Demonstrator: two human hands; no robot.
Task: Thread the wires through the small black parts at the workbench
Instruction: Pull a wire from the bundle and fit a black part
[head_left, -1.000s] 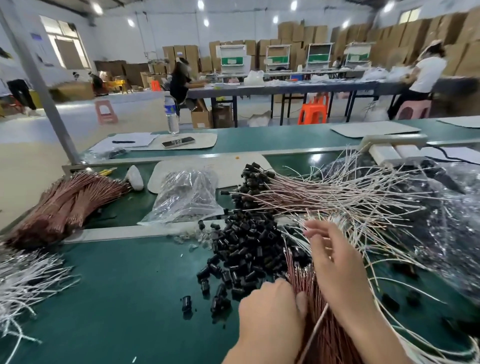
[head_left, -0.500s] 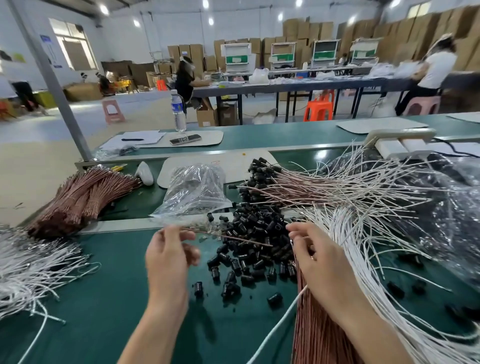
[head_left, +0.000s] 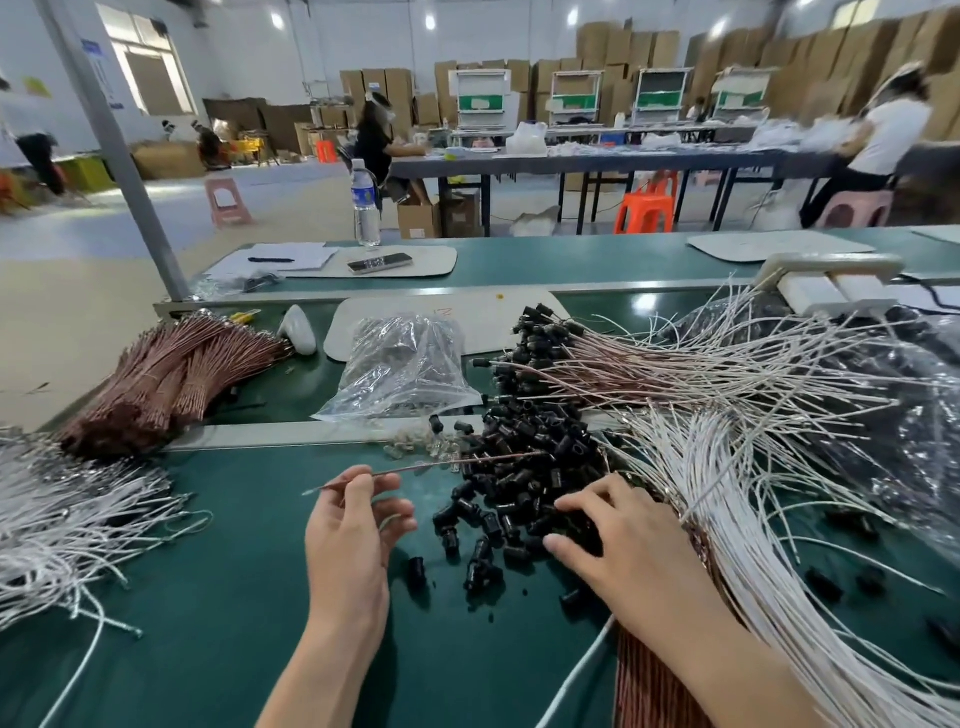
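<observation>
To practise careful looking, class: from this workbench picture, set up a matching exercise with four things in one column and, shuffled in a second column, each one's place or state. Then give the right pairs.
Things:
1. single brown wire
2. water bottle
3. pen
4. pile of black parts

Places or states:
A. lies on white paper
B. touched by the right hand
C. pinched by the left hand
D. stands upright

Pairs: 1-C, 2-D, 3-A, 4-B

One thin brown wire (head_left: 441, 466) pinched in my left grip (head_left: 348, 530), near level, far end over the heap of small black parts (head_left: 524, 467) beneath my right grip (head_left: 618, 540). White wires (head_left: 727, 493) fan out rightward of it.
</observation>
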